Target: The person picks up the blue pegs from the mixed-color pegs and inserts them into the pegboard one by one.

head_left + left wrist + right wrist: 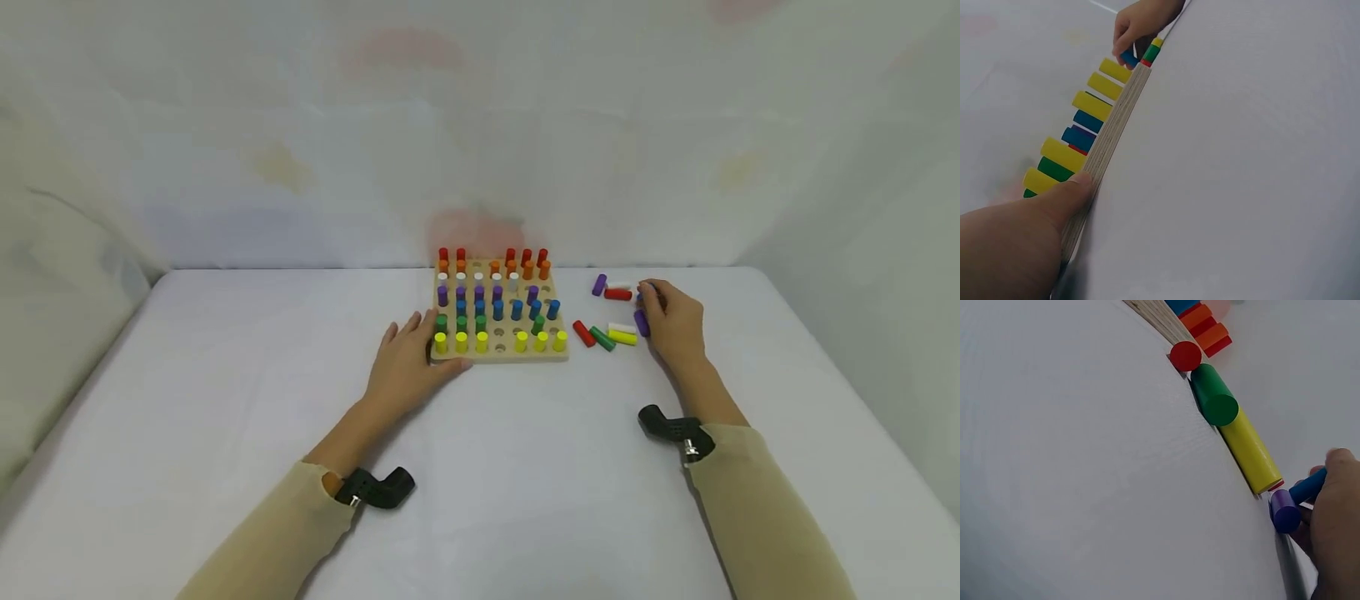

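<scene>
Blue peg (647,291) — short wooden cylinder, painted, flat-ended. Judged light, rigid and hard, with a smooth coat that may slip and a round body that may roll on the cloth; best taken across its barrel near mid-length, between thumb and fingertips. Located on the white table (225,400) to the right of the peg board (498,350), at the far edge of the loose pegs; it is pinched by the fingertips of the right hand (672,321), mostly hidden from the head view. A purple peg (1285,511) lies touching the same fingers. The left hand (408,362) is laid flat, fingers relaxed, thumb pressed to the board's near left edge — bracing is the likely purpose. The board is seen partly filled, in colour rows.
</scene>
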